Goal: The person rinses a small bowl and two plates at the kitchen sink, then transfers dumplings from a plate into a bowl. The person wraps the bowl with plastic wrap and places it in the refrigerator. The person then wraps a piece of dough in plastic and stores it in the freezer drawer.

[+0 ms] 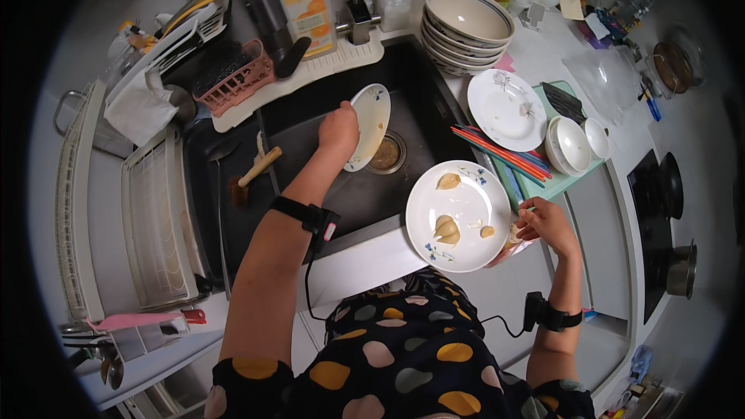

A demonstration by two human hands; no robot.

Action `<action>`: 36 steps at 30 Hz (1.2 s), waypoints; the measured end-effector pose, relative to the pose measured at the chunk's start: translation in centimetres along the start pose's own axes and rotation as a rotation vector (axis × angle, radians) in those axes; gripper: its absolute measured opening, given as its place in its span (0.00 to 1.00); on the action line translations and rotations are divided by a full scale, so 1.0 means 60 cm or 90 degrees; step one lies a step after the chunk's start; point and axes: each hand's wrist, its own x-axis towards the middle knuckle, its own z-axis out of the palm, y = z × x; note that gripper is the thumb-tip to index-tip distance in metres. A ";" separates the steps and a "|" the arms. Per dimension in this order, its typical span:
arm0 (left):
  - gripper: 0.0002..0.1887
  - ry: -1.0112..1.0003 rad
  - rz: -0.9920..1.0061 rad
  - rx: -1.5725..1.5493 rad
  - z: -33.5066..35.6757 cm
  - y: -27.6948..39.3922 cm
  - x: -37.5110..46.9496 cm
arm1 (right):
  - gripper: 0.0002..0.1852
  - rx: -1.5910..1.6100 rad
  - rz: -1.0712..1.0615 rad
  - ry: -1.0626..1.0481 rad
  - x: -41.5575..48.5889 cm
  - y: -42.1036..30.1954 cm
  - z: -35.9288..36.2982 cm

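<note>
My left hand point(339, 131) grips the edge of a white plate with blue flowers point(371, 128), tilted steeply over the sink point(326, 186). A small yellowish bit clings to that plate. At the sink's front right corner rests another flowered white plate point(428, 198), bearing a garlic bulb point(447, 230), a large clove point(449, 181) and smaller garlic pieces point(486, 232). Just right of it is my right hand point(547, 226), fingers loosely bent and apart, with nothing visible in them. Below those fingers, partly hidden by the plate, a pinkish plastic bag point(512, 247) shows.
Stacked bowls point(468, 17) stand behind a white plate point(506, 109). Chopsticks point(503, 154) and small white bowls point(567, 145) lie on a green tray point(561, 186). A wooden-handled brush point(259, 167) and a ladle point(221, 215) are at the sink's left. The faucet point(358, 17) rises behind.
</note>
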 end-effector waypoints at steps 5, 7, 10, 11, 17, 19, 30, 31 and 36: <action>0.07 0.020 0.094 0.072 0.027 0.011 -0.003 | 0.13 0.054 -0.033 0.008 -0.012 0.012 -0.020; 0.07 0.026 0.096 0.083 0.032 0.012 -0.002 | 0.13 0.079 -0.040 0.014 -0.014 0.013 -0.028; 0.07 0.044 0.117 0.092 0.030 0.014 -0.002 | 0.13 0.089 -0.048 0.009 -0.014 0.012 -0.035; 0.07 0.056 0.126 0.095 0.027 0.014 -0.003 | 0.13 0.085 -0.050 0.010 -0.012 0.012 -0.037; 0.06 0.054 0.076 0.048 0.017 0.009 -0.002 | 0.13 0.095 -0.054 0.001 -0.003 0.015 -0.037; 0.08 0.006 0.062 0.047 0.026 0.005 0.003 | 0.13 0.099 -0.057 -0.001 -0.002 0.015 -0.039; 0.21 -0.135 -0.481 -0.804 0.043 -0.119 -0.020 | 0.11 0.077 -0.093 -0.018 -0.025 -0.065 -0.048; 0.21 -0.133 -0.454 -0.854 0.036 -0.121 -0.033 | 0.11 0.029 -0.151 -0.035 -0.032 -0.091 -0.047; 0.17 -0.092 -0.361 -0.997 -0.041 -0.130 -0.096 | 0.08 -0.244 -0.366 -0.052 -0.083 -0.240 -0.025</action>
